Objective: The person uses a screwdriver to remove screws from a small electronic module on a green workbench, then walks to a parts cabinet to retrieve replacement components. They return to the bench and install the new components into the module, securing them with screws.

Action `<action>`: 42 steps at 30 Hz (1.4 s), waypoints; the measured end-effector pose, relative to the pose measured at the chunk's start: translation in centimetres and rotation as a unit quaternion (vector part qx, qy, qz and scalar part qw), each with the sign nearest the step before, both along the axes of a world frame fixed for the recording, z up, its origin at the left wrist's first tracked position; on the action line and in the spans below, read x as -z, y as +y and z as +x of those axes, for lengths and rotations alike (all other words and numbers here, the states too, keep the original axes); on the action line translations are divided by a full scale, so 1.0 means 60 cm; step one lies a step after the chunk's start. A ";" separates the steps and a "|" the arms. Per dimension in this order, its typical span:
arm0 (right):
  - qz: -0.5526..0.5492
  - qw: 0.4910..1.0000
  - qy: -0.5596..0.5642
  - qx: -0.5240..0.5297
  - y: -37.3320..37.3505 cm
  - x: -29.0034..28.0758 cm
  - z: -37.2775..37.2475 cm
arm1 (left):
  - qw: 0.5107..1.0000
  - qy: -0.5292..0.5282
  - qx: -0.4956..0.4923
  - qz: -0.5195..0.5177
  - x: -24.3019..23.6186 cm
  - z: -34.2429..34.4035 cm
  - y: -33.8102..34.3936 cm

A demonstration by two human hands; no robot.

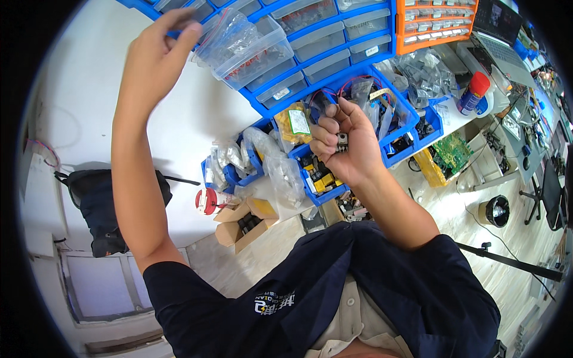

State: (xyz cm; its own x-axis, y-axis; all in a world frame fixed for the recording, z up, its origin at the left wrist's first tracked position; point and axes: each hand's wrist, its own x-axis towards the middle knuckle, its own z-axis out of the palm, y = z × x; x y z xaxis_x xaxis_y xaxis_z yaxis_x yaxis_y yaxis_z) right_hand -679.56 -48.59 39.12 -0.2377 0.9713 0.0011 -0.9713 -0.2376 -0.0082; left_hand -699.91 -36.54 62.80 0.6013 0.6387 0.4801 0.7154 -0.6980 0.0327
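My left hand [158,56] is raised at the upper left, thumb and fingers apart, the fingertips smeared by motion. Beside its thumb, a clear plastic bag [225,37] sticks up out of a pulled-out clear drawer [256,58] with red handwriting on its front. The drawer belongs to a blue drawer cabinet [394,24]. My right hand [352,140] is palm up in front of the cabinet, fingers curled around a small black and silver electronic part [342,142]. The exact kind of part is too small to tell.
Blue bins [394,156] of parts and a yellow bag [292,124] lie below the cabinet. An orange drawer cabinet [436,42], a spray can [473,92] and a laptop [504,56] stand to the right. A red-lidded cup [209,201] and cardboard box [245,224] are nearer.
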 end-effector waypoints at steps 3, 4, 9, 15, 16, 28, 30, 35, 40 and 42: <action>0.036 0.999 0.032 -0.017 -0.001 0.001 -0.001 | 0.976 0.109 0.055 -0.178 -0.014 0.005 0.017; 0.034 0.999 0.033 -0.024 -0.001 0.001 -0.001 | 0.965 0.156 0.040 -0.206 -0.016 0.009 0.016; 0.033 0.999 0.027 -0.028 0.000 0.001 -0.003 | 0.959 0.185 -0.015 -0.216 -0.009 0.038 0.016; 0.034 0.999 0.022 -0.027 0.002 0.001 -0.001 | 0.944 0.155 0.016 -0.290 -0.009 0.039 0.032; 0.035 0.999 0.020 -0.028 0.003 0.001 -0.002 | 0.944 0.132 0.026 -0.302 -0.009 0.038 0.032; 0.047 0.998 0.005 -0.031 0.006 0.001 -0.006 | 0.934 0.129 0.016 -0.334 -0.008 0.044 0.037; 0.046 0.998 0.006 -0.033 0.006 0.001 -0.005 | 0.932 0.134 0.010 -0.338 -0.006 0.047 0.043; 0.044 0.999 0.004 -0.028 0.002 0.003 0.002 | 0.935 0.186 -0.002 -0.301 0.003 0.056 0.060; 0.045 0.999 0.006 -0.024 0.000 0.009 0.011 | 0.959 0.153 0.028 -0.235 0.013 0.047 0.060; 0.049 0.998 0.007 -0.025 -0.001 0.011 0.013 | 0.960 0.134 0.029 -0.244 0.007 0.041 0.057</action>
